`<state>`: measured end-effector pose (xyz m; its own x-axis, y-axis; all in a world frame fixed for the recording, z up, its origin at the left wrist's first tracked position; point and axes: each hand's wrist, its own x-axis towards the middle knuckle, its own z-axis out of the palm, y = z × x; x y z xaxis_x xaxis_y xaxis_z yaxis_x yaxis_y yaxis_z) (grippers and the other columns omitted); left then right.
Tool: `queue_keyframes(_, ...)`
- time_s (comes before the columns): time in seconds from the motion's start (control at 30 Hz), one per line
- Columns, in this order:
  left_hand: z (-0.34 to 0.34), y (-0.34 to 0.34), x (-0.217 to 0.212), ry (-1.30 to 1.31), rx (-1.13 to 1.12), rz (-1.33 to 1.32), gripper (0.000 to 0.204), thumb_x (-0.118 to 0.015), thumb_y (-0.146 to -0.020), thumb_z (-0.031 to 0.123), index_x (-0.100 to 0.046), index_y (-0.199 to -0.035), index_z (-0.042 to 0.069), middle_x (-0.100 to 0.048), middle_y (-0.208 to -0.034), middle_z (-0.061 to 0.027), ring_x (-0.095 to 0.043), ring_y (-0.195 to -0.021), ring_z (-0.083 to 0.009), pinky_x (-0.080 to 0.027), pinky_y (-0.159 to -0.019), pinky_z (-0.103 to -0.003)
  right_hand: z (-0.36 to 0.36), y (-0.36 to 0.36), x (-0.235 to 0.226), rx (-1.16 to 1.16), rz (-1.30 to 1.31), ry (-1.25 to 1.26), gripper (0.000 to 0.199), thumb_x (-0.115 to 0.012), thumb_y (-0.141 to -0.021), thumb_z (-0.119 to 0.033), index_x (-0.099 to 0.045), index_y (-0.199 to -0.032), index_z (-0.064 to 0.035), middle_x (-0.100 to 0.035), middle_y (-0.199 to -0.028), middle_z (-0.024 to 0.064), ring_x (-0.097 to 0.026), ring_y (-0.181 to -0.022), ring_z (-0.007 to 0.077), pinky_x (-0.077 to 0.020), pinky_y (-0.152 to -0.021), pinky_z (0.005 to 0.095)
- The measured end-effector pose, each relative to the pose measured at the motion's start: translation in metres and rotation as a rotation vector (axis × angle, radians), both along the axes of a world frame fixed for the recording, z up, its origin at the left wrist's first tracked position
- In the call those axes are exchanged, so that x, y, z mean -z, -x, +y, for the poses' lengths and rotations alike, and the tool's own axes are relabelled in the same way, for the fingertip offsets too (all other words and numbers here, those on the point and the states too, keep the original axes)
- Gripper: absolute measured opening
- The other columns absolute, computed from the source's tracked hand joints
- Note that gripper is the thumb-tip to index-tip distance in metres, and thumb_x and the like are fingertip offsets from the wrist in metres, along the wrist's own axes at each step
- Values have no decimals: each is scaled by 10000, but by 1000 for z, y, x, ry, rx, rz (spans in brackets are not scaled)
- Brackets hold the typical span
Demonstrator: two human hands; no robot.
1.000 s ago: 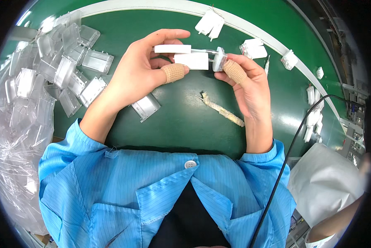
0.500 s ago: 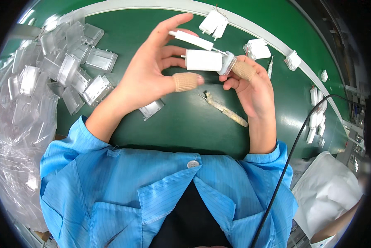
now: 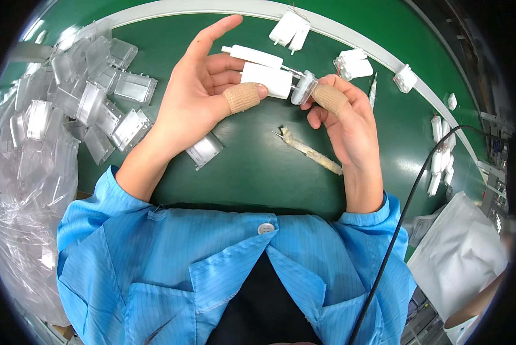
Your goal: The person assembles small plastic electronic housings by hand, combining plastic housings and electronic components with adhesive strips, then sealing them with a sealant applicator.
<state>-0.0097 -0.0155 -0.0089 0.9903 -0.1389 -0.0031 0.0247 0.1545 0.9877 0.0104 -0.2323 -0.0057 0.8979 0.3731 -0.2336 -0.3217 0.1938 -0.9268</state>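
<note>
Green worktop (image 3: 252,172) carries clear plastic covers left of the white rectangular plastic block (image 3: 266,80), which the left hand (image 3: 197,98) pinches while the right hand (image 3: 341,118) grips its translucent end cap (image 3: 303,89), best pressed on squarely.

clear plastic bag (image 3: 22,218) | left edge | white pouch (image 3: 459,259) | lower right

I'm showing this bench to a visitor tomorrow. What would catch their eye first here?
Probably the two hands at top centre: the left hand grips a white block while the right hand pinches a clear cap at its end. Next, the heap of clear plastic shells at the left on the green table.
</note>
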Motion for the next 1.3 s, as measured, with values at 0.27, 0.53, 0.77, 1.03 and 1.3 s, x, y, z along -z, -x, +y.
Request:
queue_keyframes(0.27,3,-2,-3,30,38,90,670,-672,-802,10,-320,-1371,47,-644,-985,-155,-642,-897,-184,-525,-800,-284,-3,-2,-4,1,73,-40,161,-645,-824,-97,-594,-944,-3,-622,-868,75,-590,-783,119,-454,-557,209)
queue_keyframes(0.53,9,-3,7,234,93,191,261,-594,-893,79,-546,-1137,1,-647,-996,-145,-654,-853,-194,-546,-744,-268,17,13,-8,144,-536,257,526,-720,-701,15,-552,-1194,-60,-493,-1172,85,-589,-930,181,-560,-688,272)
queue_keyframes(0.77,4,5,-1,94,128,34,375,-687,-814,63,-564,-1166,17,-635,-1065,-97,-635,-899,-161,-518,-771,-252,13,8,1,132,-753,352,371,-732,-714,18,-651,-1073,-26,-548,-1099,95,-602,-921,171,-567,-745,273)
queue_keyframes(1.03,10,4,-6,-461,-41,-405,325,-754,-716,55,-660,-1027,37,-623,-964,-63,-578,-797,-128,-478,-674,-243,11,8,3,84,-688,353,394,-728,-701,57,-638,-1079,-5,-541,-1109,102,-596,-933,165,-555,-768,256)
queue_keyframes(1.3,13,3,-4,-442,-9,-379,273,-743,-734,87,-671,-989,24,-626,-904,-64,-563,-749,-137,-464,-668,-250,9,7,3,80,-489,184,412,-694,-712,108,-595,-1108,58,-562,-1103,115,-602,-963,187,-540,-819,281)
